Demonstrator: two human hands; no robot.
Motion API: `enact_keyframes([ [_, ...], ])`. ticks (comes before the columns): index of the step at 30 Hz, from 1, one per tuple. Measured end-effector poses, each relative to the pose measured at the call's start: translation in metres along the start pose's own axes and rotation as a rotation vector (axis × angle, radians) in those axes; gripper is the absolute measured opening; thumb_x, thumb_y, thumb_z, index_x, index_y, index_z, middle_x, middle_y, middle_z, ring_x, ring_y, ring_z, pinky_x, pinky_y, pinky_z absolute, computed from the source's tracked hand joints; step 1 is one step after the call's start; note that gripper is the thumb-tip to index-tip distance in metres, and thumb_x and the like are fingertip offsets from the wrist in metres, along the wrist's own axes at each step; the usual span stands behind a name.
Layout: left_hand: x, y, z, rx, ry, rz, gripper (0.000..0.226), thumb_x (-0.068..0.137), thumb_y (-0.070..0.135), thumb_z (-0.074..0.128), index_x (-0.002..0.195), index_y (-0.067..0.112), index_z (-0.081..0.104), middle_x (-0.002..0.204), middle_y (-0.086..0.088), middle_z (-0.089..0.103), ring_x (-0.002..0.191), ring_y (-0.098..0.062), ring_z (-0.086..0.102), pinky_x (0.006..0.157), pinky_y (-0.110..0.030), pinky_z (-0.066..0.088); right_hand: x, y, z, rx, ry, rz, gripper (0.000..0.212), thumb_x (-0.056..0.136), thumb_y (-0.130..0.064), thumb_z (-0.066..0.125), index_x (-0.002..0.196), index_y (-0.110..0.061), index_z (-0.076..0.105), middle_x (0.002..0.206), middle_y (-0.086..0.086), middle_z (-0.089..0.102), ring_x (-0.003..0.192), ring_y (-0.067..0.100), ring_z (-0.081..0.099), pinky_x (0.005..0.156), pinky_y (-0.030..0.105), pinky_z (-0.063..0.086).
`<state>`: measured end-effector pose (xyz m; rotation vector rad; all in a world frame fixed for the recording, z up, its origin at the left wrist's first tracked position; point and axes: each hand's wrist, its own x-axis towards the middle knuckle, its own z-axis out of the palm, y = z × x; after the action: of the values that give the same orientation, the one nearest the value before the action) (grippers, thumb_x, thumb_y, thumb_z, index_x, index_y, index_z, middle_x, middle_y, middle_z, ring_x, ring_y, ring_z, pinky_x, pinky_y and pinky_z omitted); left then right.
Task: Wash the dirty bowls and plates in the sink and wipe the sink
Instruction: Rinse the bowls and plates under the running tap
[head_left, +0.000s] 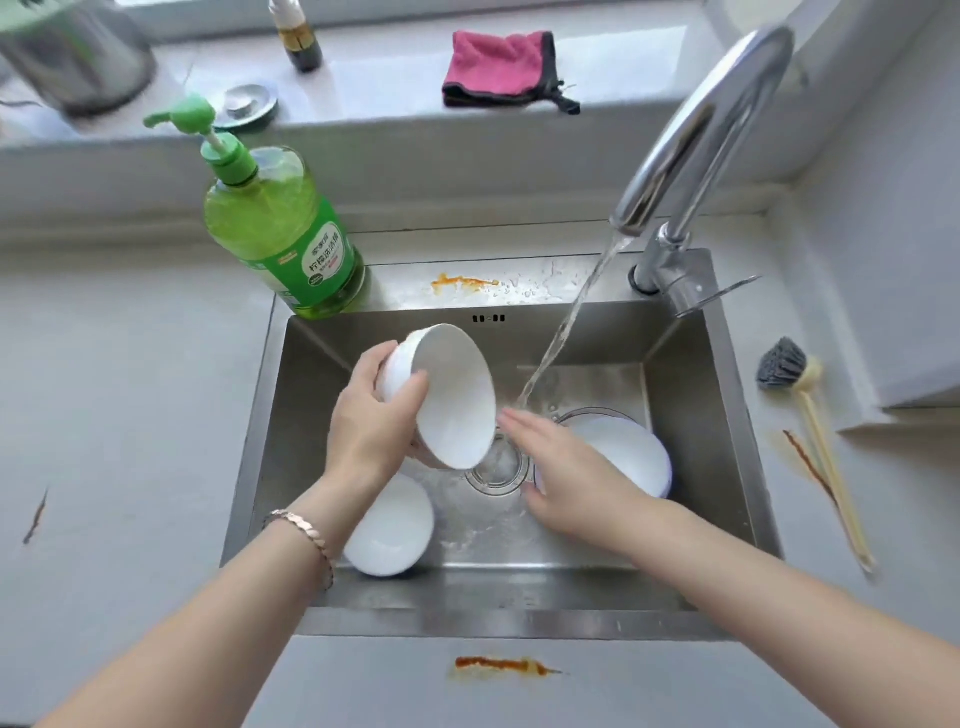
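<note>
My left hand (369, 415) grips a white bowl (452, 395) by its rim and base, tilted on its side above the steel sink (691, 467). My right hand (561, 467) is flat with straight fingers just right of the bowl, fingertips under the water stream (566, 332) from the faucet (696, 135). A second white bowl (389, 530) lies in the sink below my left wrist. A white plate or bowl (628, 452) rests at the right of the basin, partly hidden by my right hand. The drain (496, 467) is between them.
A green dish soap bottle (280, 228) stands at the sink's back left corner. A pink cloth (501, 67) lies on the windowsill. A dish brush (810, 431) lies on the counter to the right. Orange-brown stains mark the sink's back ledge (462, 282) and front counter (498, 665).
</note>
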<state>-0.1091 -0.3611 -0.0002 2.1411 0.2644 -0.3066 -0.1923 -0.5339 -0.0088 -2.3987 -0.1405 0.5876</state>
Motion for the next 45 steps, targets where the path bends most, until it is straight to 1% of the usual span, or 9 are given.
enact_keyframes([
  [5, -0.017, 0.032, 0.031, -0.328, 0.012, -0.009, 0.049, 0.065, 0.036, 0.053, 0.113, 0.028, 0.06, 0.089, 0.002, 0.063, 0.077, -0.011, 0.058, 0.077, -0.031, 0.049, 0.018, -0.015, 0.0, 0.063, -0.04, -0.231, 0.091, 0.075, -0.003, 0.053, 0.149, -0.022, 0.002, 0.157, -0.006, -0.001, 0.144, 0.014, 0.012, 0.112, 0.026, 0.026],
  [9, -0.01, 0.035, 0.027, -0.311, -0.026, 0.027, 0.042, 0.063, 0.03, 0.05, 0.103, 0.027, 0.062, 0.079, 0.009, 0.06, 0.066, -0.002, 0.051, 0.066, -0.024, 0.043, 0.02, 0.034, -0.023, -0.241, 0.03, -0.523, 0.065, 0.068, -0.005, 0.036, 0.129, -0.015, 0.056, 0.136, -0.003, 0.052, 0.122, 0.012, 0.052, 0.094, 0.024, 0.045],
  [12, -0.009, 0.034, 0.032, -0.258, -0.071, 0.022, 0.042, 0.061, 0.029, 0.048, 0.101, 0.027, 0.062, 0.08, 0.01, 0.059, 0.066, -0.005, 0.049, 0.062, -0.023, 0.04, 0.034, 0.065, -0.042, -0.635, 0.132, -0.524, 0.059, 0.054, -0.002, 0.067, 0.111, -0.016, 0.067, 0.117, 0.0, 0.066, 0.108, 0.019, 0.064, 0.095, 0.038, 0.047],
  [17, -0.006, 0.048, 0.048, -0.403, 0.045, -0.065, 0.043, 0.062, 0.029, 0.047, 0.102, 0.018, 0.063, 0.079, 0.012, 0.058, 0.068, 0.001, 0.052, 0.063, -0.019, 0.041, 0.021, 0.005, -0.02, -0.05, -0.043, -0.161, 0.082, 0.078, -0.017, 0.057, 0.147, -0.032, 0.017, 0.151, -0.004, 0.032, 0.135, 0.019, 0.036, 0.108, 0.031, 0.033],
  [20, -0.007, 0.049, 0.044, -0.405, 0.005, -0.018, 0.041, 0.063, 0.027, 0.048, 0.1, 0.017, 0.063, 0.078, 0.013, 0.059, 0.061, 0.01, 0.053, 0.056, -0.007, 0.041, 0.011, 0.016, -0.021, 0.064, -0.015, -0.346, 0.072, 0.071, -0.014, 0.044, 0.141, -0.03, 0.038, 0.127, -0.003, 0.06, 0.111, 0.024, 0.058, 0.084, 0.038, 0.051],
  [24, -0.002, 0.046, 0.035, -0.361, -0.058, -0.075, 0.032, 0.06, 0.028, 0.049, 0.089, 0.024, 0.063, 0.081, 0.01, 0.059, 0.072, -0.004, 0.052, 0.062, -0.021, 0.042, 0.024, 0.057, -0.036, -0.461, 0.159, -0.577, 0.052, 0.056, 0.001, 0.056, 0.101, -0.019, 0.072, 0.109, -0.005, 0.07, 0.098, 0.014, 0.067, 0.085, 0.029, 0.052],
  [30, -0.005, 0.05, 0.033, -0.435, 0.017, -0.168, 0.019, 0.059, 0.028, 0.049, 0.073, 0.025, 0.061, 0.074, 0.006, 0.056, 0.073, -0.015, 0.049, 0.064, -0.031, 0.038, 0.014, 0.013, -0.023, -0.101, -0.125, -0.361, 0.056, 0.08, -0.013, 0.056, 0.134, -0.022, 0.046, 0.108, 0.008, 0.066, 0.101, 0.027, 0.058, 0.082, 0.035, 0.048],
  [37, 0.0, 0.053, 0.018, -0.186, -0.347, -0.322, 0.029, 0.052, 0.033, 0.05, 0.076, 0.023, 0.062, 0.08, -0.006, 0.055, 0.069, -0.025, 0.049, 0.052, -0.025, 0.037, 0.058, 0.064, -0.072, -0.864, -0.072, -0.822, 0.068, 0.04, -0.004, 0.077, 0.106, -0.02, 0.071, 0.112, -0.007, 0.068, 0.102, 0.013, 0.066, 0.097, 0.032, 0.045],
  [45, 0.008, 0.049, 0.001, -0.142, -0.559, -0.402, 0.044, 0.056, 0.033, 0.048, 0.094, 0.014, 0.06, 0.07, -0.005, 0.057, 0.056, -0.02, 0.052, 0.041, -0.017, 0.041, 0.062, 0.046, -0.073, -0.9, 0.181, -0.956, 0.066, 0.053, -0.007, 0.072, 0.118, -0.009, 0.063, 0.128, 0.006, 0.059, 0.122, 0.019, 0.053, 0.108, 0.042, 0.028],
])
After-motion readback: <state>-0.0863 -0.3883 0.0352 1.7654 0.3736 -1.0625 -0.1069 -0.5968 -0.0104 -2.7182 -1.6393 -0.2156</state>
